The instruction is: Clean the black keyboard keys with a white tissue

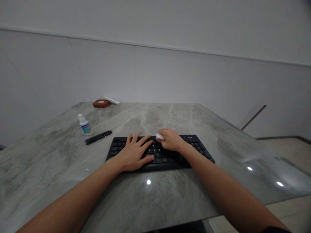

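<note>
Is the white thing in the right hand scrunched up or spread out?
Scrunched up: a small white wad shows at the curled fingers of the right hand, above the keyboard.

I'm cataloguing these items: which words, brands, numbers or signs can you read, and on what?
None is clear enough to quote.
Keyboard: top-right mark and key markings, too small and blurred.
Bottle: label too small to read.
Red-brown case: pale patch; cannot tell whether it bears writing.

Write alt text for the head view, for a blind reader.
A person's left hand lies spread on a black keyboard while the right hand grips a white wad over its keys. At left, a white-capped bottle and a slim black object rest on the marbled table.
</note>
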Demonstrator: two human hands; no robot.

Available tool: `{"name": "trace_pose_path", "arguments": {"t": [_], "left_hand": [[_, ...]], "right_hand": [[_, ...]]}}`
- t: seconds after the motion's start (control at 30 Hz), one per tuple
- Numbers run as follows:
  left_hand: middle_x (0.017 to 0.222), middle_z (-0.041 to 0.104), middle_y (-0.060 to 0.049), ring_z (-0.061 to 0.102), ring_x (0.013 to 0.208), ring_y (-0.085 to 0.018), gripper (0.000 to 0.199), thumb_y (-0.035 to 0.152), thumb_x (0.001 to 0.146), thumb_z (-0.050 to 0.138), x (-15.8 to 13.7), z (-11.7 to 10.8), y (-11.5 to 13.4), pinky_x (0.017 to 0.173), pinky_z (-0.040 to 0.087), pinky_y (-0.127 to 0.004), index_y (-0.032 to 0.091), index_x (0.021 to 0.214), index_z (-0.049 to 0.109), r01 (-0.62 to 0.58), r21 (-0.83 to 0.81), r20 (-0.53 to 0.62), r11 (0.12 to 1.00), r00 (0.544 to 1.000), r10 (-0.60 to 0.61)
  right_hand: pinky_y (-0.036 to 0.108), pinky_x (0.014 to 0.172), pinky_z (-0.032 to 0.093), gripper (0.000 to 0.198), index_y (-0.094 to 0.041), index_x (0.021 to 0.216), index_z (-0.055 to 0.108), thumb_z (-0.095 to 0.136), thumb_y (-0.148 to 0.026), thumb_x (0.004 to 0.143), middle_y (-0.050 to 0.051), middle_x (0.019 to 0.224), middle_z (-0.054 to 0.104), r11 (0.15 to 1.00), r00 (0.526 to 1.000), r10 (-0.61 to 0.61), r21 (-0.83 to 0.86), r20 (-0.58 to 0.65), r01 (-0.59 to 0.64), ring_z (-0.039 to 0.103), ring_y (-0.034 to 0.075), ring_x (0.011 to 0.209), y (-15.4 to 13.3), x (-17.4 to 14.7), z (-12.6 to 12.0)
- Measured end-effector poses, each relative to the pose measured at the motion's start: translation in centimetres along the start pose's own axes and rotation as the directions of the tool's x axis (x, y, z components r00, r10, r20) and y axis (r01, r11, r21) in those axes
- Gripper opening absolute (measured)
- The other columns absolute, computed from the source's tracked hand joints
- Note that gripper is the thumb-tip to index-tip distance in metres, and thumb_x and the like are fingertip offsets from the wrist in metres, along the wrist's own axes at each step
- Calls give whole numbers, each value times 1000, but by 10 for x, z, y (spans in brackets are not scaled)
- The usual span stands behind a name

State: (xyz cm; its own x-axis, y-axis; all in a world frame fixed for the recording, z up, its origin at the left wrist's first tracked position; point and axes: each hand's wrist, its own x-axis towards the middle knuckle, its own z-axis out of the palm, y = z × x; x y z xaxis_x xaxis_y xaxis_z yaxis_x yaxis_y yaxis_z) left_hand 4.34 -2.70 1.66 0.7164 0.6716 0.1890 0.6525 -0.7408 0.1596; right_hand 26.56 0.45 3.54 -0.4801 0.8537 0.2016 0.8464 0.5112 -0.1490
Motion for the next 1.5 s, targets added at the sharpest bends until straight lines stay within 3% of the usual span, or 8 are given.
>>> {"name": "trace_pose_path", "arguments": {"t": [0.23,0.33,0.47,0.67,0.83,1.2,1.4,1.5], "left_hand": [[157,25,-7,13,142,-45,62,64,92,38,-1,0,0,105,9,-75,36,147,32,3,42,32,999,999,-4],[156,28,-10,16,142,-44,64,66,92,36,-1,-1,0,106,10,-73,32,147,35,22,47,39,999,999,-24],[155,30,-12,20,142,-42,69,67,91,36,-1,3,-2,109,12,-70,27,147,35,26,34,26,999,999,-26],[157,25,-13,20,143,-38,75,69,91,33,-1,6,-4,112,16,-61,21,149,30,47,50,41,998,998,-49],[157,19,-16,18,144,-38,84,72,90,29,0,6,-2,113,19,-56,14,150,26,87,75,66,993,994,-92],[152,31,-22,25,141,-41,88,73,88,29,-1,19,-7,111,22,-57,8,147,33,252,135,-62,958,967,-246],[150,30,-28,24,139,-46,92,73,89,27,0,17,-7,108,23,-63,0,144,36,405,139,-75,904,914,-398],[153,27,-24,23,141,-44,81,68,93,26,0,12,-7,108,21,-64,7,146,34,299,120,-28,947,954,-298]], "right_hand": [[27,70,38,9,-15,82,66,59,-20,84,8,83,68,994,996,-87,58,1,87,60,18,77,2,-1,2],[27,74,39,10,-15,85,67,58,-18,84,9,87,68,995,996,-74,61,-40,77,59,18,81,4,-1,3],[27,71,39,7,-15,81,66,62,-20,83,7,81,67,987,993,-120,111,19,117,59,18,77,4,-1,3],[27,76,40,9,-14,85,66,58,-17,85,8,88,68,994,997,-77,81,-27,79,60,18,83,4,-1,3],[27,72,39,7,-15,81,67,61,-19,82,7,82,68,993,996,-80,93,26,77,59,18,78,6,-1,2],[27,71,39,6,-16,79,66,61,-18,82,7,82,68,992,997,-68,106,23,65,59,18,77,7,-1,0],[27,73,40,7,-14,80,65,59,-16,83,8,84,67,993,996,-84,88,-9,84,59,18,79,6,0,1],[27,72,40,8,-15,80,65,59,-18,84,7,82,67,991,996,-88,97,-6,88,59,18,78,6,0,2]]}}
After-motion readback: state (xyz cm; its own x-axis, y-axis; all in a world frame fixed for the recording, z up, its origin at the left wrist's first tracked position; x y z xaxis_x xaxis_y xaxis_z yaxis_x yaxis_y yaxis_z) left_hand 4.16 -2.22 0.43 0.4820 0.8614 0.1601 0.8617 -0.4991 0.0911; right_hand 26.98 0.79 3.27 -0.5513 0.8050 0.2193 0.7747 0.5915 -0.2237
